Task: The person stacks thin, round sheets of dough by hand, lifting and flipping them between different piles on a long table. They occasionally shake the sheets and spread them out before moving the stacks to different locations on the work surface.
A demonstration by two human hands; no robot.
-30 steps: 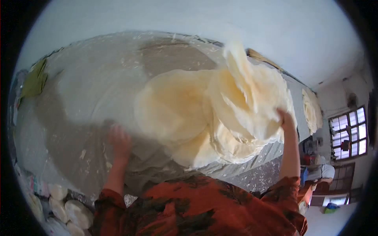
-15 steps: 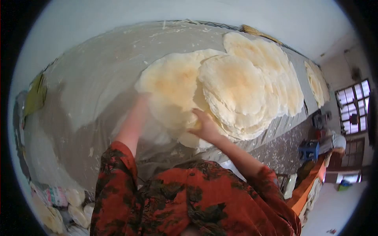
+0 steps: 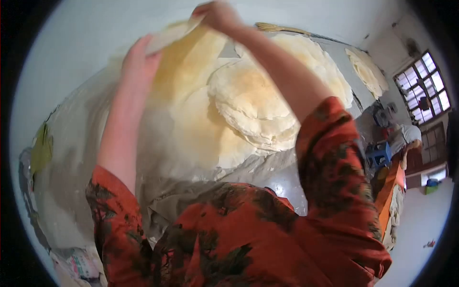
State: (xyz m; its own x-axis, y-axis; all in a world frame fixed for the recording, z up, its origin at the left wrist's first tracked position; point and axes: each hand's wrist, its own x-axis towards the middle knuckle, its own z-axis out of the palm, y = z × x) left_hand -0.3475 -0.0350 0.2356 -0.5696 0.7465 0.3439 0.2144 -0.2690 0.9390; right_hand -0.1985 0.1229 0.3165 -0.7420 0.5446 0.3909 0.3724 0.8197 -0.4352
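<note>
- Your left hand [image 3: 139,55] is clamped on the near-left part of the raised edge of a thin, pale yellow sheet [image 3: 184,67]; motion blur hides the exact finger placement.
- Your right hand [image 3: 217,18] is closed on the same edge, farther out and to the right. The two hands are apart, with a strip of edge between them.
- The sheet hangs from your hands over the far side of the worktop [image 3: 71,182]. Its lower part blurs, so you can't tell where it ends.
- A bottom sheet [image 3: 191,129] lies flat on the worktop, nearer to you, left of the stack and partly under it.
- The stack [image 3: 253,93] is round, pale, browned in spots, ragged at the rim, just right of the raised sheet. Your right forearm crosses in front of its right side.
- More sheets [image 3: 313,55] overlap beyond the stack; a separate pile [image 3: 367,71] sits farther right.
- Brush [image 3: 282,27] lies along the worktop's far edge, by the wall.
- Green cloth [image 3: 42,148] is at the far left end.
- Worktop cover is grey, bunched up close to your body.
- Right background: blue stool [image 3: 378,154], a person [image 3: 406,136] in a white top, barred window [image 3: 423,88].
- Bags [image 3: 83,264] sit low at left, partly cut off by the view.
</note>
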